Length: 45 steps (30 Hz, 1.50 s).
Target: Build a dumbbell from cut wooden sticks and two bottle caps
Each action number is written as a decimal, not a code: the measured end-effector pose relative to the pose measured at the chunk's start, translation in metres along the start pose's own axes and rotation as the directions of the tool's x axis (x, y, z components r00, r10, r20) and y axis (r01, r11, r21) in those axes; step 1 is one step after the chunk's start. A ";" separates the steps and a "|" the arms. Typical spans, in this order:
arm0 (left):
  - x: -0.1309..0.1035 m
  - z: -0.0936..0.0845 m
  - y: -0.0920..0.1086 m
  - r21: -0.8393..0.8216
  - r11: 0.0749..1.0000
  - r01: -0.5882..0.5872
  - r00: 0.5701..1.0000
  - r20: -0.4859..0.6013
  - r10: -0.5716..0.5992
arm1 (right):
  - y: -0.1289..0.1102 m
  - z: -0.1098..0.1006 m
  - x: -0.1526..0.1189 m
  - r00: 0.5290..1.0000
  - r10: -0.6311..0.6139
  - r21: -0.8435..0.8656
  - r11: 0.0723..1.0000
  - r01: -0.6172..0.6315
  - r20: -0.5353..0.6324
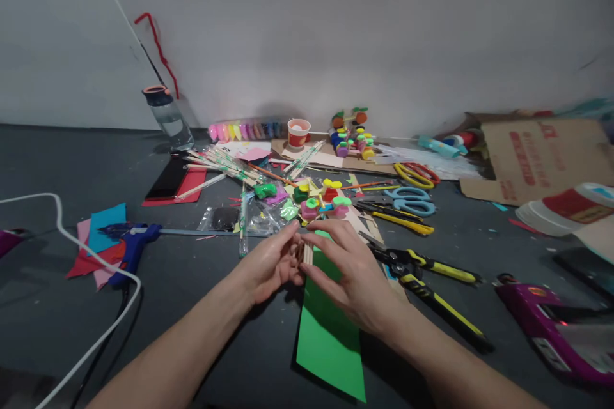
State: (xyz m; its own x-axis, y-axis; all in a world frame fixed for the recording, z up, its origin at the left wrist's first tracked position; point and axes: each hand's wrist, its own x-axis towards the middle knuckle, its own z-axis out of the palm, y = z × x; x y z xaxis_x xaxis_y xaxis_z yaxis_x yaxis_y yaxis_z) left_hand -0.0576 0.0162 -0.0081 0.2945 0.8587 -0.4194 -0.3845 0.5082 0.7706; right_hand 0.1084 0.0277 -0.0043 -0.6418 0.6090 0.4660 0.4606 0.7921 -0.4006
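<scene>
Several short wooden sticks (pixel 307 254), lined up side by side, are held between my two hands above the table. My left hand (pixel 275 262) has its fingers curled against their left side. From the right, the thumb and fingers of my right hand (pixel 348 265) close on the sticks' ends. Beneath my right hand lies a green sheet of paper (pixel 330 339), partly covered by it. Small coloured clay pieces (pixel 311 208) sit just beyond my fingertips. My fingers hide part of the sticks.
A blue glue gun (pixel 137 249) and a white cable (pixel 60 217) lie left. Yellow-black pliers (pixel 426 275), blue-handled scissors (pixel 415 200) and a purple device (pixel 547 319) are right. Behind are bundled chopsticks (pixel 225 165), a water bottle (pixel 167 118), a paper cup (pixel 298 133) and a cardboard box (pixel 547 153).
</scene>
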 end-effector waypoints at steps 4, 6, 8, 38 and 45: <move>0.002 0.003 -0.004 -0.296 0.954 0.042 0.998 -0.022 -0.051 | 0.005 0.005 0.006 0.999 0.013 -0.041 0.999 -0.011 0.048; 0.002 0.001 -0.001 -0.386 0.922 0.036 0.997 -0.051 -0.060 | 0.010 0.004 0.009 0.998 0.024 -0.052 0.998 -0.021 0.063; 0.003 -0.004 0.004 -0.445 0.895 0.009 0.995 -0.089 -0.055 | 0.016 0.001 0.012 0.996 0.039 -0.078 0.996 -0.033 0.076; 0.005 -0.014 0.014 -0.558 0.808 -0.189 0.959 -0.281 0.031 | 0.024 0.031 0.044 0.783 0.017 -0.310 0.923 0.226 0.621; 0.009 -0.015 0.012 -0.590 0.761 -0.270 0.933 -0.356 0.054 | 0.027 0.001 0.045 0.882 0.233 -0.221 0.963 -0.152 0.410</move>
State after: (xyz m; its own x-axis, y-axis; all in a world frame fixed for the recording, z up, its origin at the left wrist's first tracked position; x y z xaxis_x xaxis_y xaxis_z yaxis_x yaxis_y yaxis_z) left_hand -0.0722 0.0312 -0.0100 -0.0577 0.8520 -0.5204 -0.8884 0.1939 0.4160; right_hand 0.0914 0.0764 0.0045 -0.7099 0.7043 -0.0054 0.6767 0.6798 -0.2827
